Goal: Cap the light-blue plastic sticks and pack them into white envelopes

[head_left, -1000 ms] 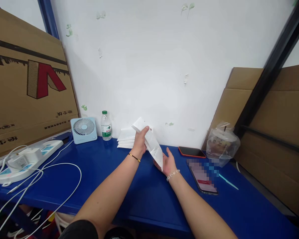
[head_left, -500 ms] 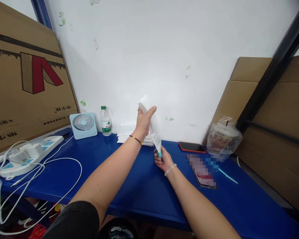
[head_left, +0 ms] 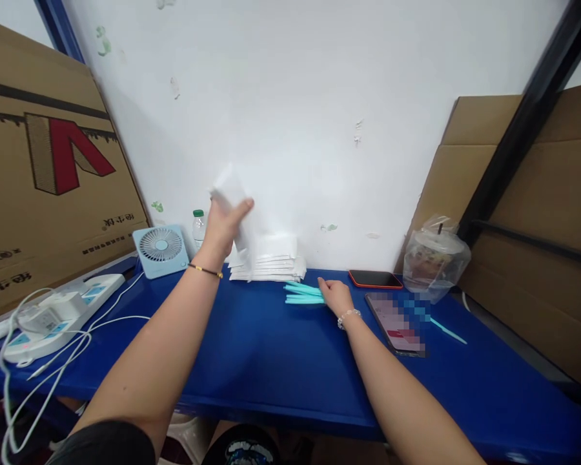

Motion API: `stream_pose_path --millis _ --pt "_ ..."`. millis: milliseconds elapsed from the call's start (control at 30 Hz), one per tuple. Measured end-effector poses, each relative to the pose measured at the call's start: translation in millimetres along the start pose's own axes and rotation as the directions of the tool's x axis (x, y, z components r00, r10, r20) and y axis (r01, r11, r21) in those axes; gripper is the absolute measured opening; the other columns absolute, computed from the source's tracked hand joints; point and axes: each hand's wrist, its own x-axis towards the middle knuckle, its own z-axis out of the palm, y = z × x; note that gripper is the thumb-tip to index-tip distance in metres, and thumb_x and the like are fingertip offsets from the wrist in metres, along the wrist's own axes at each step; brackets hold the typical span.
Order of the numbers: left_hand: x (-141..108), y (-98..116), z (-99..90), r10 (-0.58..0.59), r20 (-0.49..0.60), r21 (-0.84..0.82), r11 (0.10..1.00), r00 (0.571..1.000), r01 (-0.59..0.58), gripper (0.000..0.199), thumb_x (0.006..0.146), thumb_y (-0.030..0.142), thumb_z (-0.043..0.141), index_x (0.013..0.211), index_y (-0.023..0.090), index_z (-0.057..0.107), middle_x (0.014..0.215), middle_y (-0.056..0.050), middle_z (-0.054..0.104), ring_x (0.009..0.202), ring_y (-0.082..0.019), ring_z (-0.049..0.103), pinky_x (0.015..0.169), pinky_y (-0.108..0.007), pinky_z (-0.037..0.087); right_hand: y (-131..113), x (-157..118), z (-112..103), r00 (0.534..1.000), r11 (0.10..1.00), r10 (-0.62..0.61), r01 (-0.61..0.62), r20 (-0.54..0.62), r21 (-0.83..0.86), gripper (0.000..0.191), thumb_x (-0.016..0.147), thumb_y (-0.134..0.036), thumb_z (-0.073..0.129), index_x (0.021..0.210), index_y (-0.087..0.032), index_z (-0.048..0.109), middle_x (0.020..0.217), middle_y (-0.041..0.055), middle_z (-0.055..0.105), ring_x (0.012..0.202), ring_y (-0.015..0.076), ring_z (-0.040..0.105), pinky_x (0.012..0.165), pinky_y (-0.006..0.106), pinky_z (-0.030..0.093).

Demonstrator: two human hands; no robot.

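Observation:
My left hand [head_left: 220,226] is raised in front of the wall, closed around a white plastic packet [head_left: 230,184] that is smeared by motion. Behind and below it, a stack of flat white packets [head_left: 275,261] lies against the wall. Lower and to the right, my right hand [head_left: 337,297] grips a bunch of thin turquoise sticks [head_left: 303,294], whose free ends fan out leftward just above or on the blue table [head_left: 281,361]. A similar turquoise stick [head_left: 448,330] lies at the right, its upper part blurred out.
A phone with a lit screen [head_left: 392,323], a red-edged phone [head_left: 375,279] and a bagged drink cup [head_left: 436,261] stand or lie on the right. Leftward are a bottle [head_left: 199,227], a blue fan [head_left: 161,248] and a power strip [head_left: 62,320] with loose cables.
The turquoise sticks have come out of the white packet and show in my right hand. My left hand has moved left with the packet; my right hand has shifted slightly right.

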Motion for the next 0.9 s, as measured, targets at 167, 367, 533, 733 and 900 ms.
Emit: stream_pose_path --millis 167,367,533,733,900 --pt "-74.9 -56.1 -30.8 -0.288 0.451 0.667 0.738 0.845 -0.105 0.084 0.048 0.044 0.079 0.124 0.024 0.05 0.119 -0.009 0.055 0.112 -0.033 0.049 0.101 -0.045 0.032 -9.2 -10.6 8.6 0.993 0.925 -0.061 0.094 0.101 -0.367 0.05 0.09 -0.049 0.033 0.062 -0.019 0.061 0.069 0.0121 0.066 0.066 0.0222 0.06 0.056 0.029 0.034" --pt "-127.6 -103.3 -46.9 -0.49 0.499 0.676 0.736 0.715 0.032 0.092 0.034 0.051 0.082 0.12 0.03 0.055 0.127 -0.01 0.052 0.121 -0.036 0.042 0.101 -0.044 0.03 -13.3 -17.0 12.8 0.984 0.891 -0.114 0.161 0.133 -0.424 0.044 0.09 -0.052 0.035 0.075 -0.021 0.062 0.085 0.0079 0.064 0.072 0.0179 0.058 0.06 0.027 0.032" --pt "-124.7 -106.8 3.2 -0.379 0.612 0.543 0.84 0.694 -0.019 0.047 0.069 0.053 0.061 0.11 0.028 0.062 0.108 -0.006 0.064 0.102 -0.026 0.056 0.089 -0.035 0.039 -6.9 -14.5 12.1 0.973 0.911 -0.184 0.223 0.141 -0.347 0.04 0.088 -0.053 0.038 0.077 -0.021 0.059 0.082 0.0056 0.062 0.072 0.0176 0.056 0.058 0.026 0.029" --pt "-131.9 -123.1 39.4 -0.476 0.746 0.519 0.854 0.467 0.043 0.032 0.072 0.047 0.056 0.085 0.02 0.067 0.066 0.0 0.062 0.059 -0.015 0.054 0.053 -0.024 0.036 -5.5 -13.0 11.8 0.971 0.948 -0.19 0.22 0.145 -0.231 0.038 0.085 -0.053 0.044 0.067 -0.02 0.053 0.066 0.0007 0.058 0.061 0.0134 0.049 0.053 0.024 0.025" --pt "-136.1 -129.2 32.4 -0.489 0.712 0.524 0.848 0.505 0.081 0.031 0.075 0.046 0.052 0.08 0.019 0.067 0.065 0.0 0.062 0.057 -0.014 0.051 0.051 -0.024 0.032 -5.2 -7.3 9.0 0.968 0.973 -0.22 0.227 0.122 -0.049 0.04 0.08 -0.05 0.052 0.057 -0.018 0.045 0.055 -0.003 0.046 0.054 0.0104 0.041 0.051 0.022 0.028"
